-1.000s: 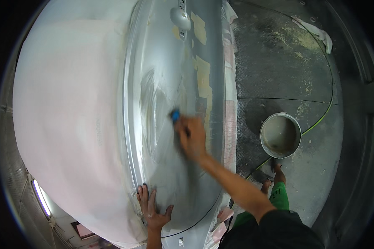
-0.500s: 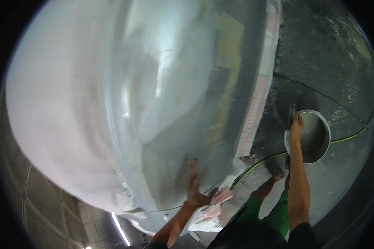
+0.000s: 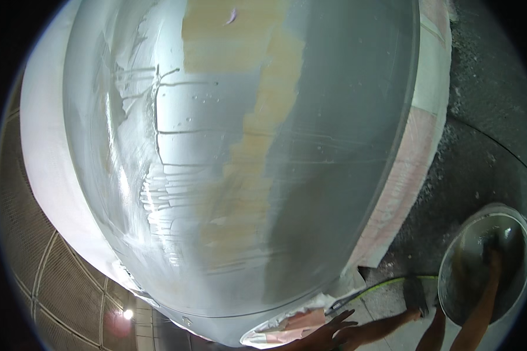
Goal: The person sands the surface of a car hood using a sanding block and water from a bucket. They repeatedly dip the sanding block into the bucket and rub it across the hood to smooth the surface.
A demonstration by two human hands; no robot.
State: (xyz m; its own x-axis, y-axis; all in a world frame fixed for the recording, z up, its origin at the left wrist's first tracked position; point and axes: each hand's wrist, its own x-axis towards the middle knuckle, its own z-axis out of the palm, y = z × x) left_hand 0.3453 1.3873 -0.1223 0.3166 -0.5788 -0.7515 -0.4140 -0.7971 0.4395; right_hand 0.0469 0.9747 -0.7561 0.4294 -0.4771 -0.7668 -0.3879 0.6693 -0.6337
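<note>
A large curved grey panel (image 3: 345,117), like a car body panel, fills the middle. It has tan patches (image 3: 234,41) and wet drips running over it. My left hand (image 3: 338,323) is low, beside the panel's near end and next to crumpled masking paper (image 3: 298,327). Its fingers are stretched apart and hold nothing I can see. On the right, my right hand (image 3: 495,257) reaches down into a round bucket (image 3: 442,281) of murky water. Its fingers blur into a dark shape there, so what they hold is hidden.
Pink and white masking paper (image 3: 401,175) lines the panel's right edge. A yellow-green hose (image 3: 386,284) runs over the dark floor behind the bucket. My sandalled foot (image 3: 416,298) stands close to the bucket. A pale pinkish surface (image 3: 47,152) lies left of the panel.
My right hand has gone from the bucket's rim, where it held a thin dark piece, down into the bucket. My left hand has come off the panel. The view has shifted, showing wet drips.
</note>
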